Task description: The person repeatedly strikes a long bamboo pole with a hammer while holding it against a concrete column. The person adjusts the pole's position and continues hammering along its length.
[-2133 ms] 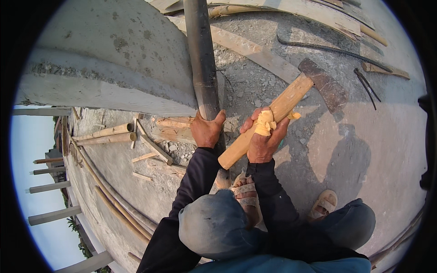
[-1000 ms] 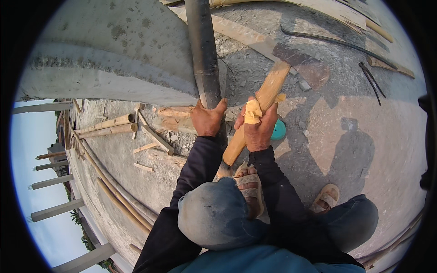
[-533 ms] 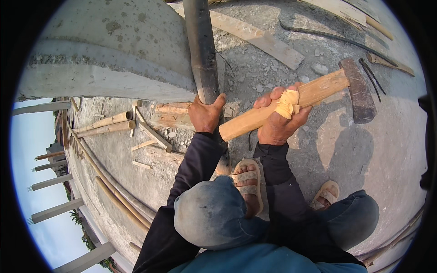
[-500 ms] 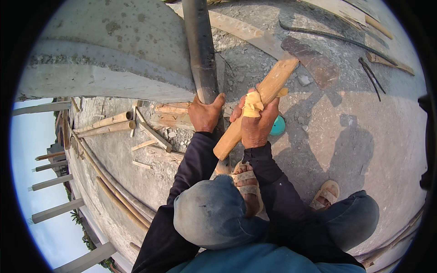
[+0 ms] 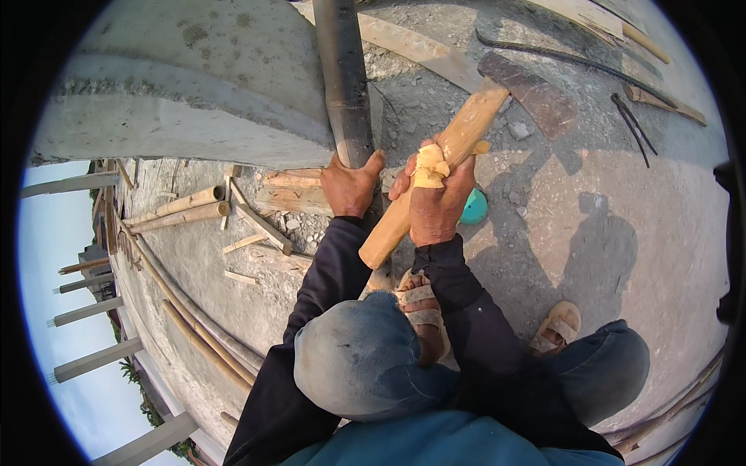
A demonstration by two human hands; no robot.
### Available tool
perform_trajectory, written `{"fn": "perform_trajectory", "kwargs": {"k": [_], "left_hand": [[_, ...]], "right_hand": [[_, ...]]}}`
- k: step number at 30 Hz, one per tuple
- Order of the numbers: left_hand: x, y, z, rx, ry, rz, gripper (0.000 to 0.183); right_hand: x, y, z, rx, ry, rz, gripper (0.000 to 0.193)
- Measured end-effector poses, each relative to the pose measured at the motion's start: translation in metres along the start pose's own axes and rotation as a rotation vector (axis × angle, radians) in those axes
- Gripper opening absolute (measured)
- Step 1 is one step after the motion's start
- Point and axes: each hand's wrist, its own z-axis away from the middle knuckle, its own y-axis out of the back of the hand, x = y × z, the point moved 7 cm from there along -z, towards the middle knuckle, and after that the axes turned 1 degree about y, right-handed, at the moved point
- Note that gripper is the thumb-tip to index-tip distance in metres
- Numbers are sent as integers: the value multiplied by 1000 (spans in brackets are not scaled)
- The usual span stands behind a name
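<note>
My left hand (image 5: 352, 186) is wrapped round a dark, round pole (image 5: 344, 78) that runs from the top of the view down toward my sandalled foot, alongside a concrete block. To its right, my right hand (image 5: 440, 203) grips the thick wooden handle (image 5: 475, 116) of a hatchet, slanting up to the right. Its flat, rusty blade (image 5: 536, 95) is at the far end, over the ground. A yellow wrap (image 5: 430, 165) sits at the grip; whether it goes round the handle or the fingers too, I cannot tell.
The concrete block (image 5: 202, 85) fills the upper left. Bamboo poles (image 5: 177, 213) and wood scraps (image 5: 260, 225) lie at left. A teal round object (image 5: 473, 207) is beside my right hand. Farther right are a plank (image 5: 420, 46), a bent black bar (image 5: 567, 56) and thin black rods (image 5: 633, 128).
The hatchet and my right hand have shifted very slightly left and down. My left hand keeps its hold on the pole.
</note>
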Motion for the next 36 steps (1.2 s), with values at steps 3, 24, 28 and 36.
{"fn": "perform_trajectory", "kwargs": {"k": [3,24,28,36], "left_hand": [[4,1,-4,-27,28,-4,56],[5,2,1,26,-5,-41,61],[-3,0,-2,27,15,-100,63],[2,3,-1,48,20,-121,59]], "right_hand": [[49,-19,15,-328,-191,315,27],[-38,34,-34,-180,251,-56,21],[-77,48,-30,47,488,-443,34],[46,-8,11,-334,-211,101,19]]}}
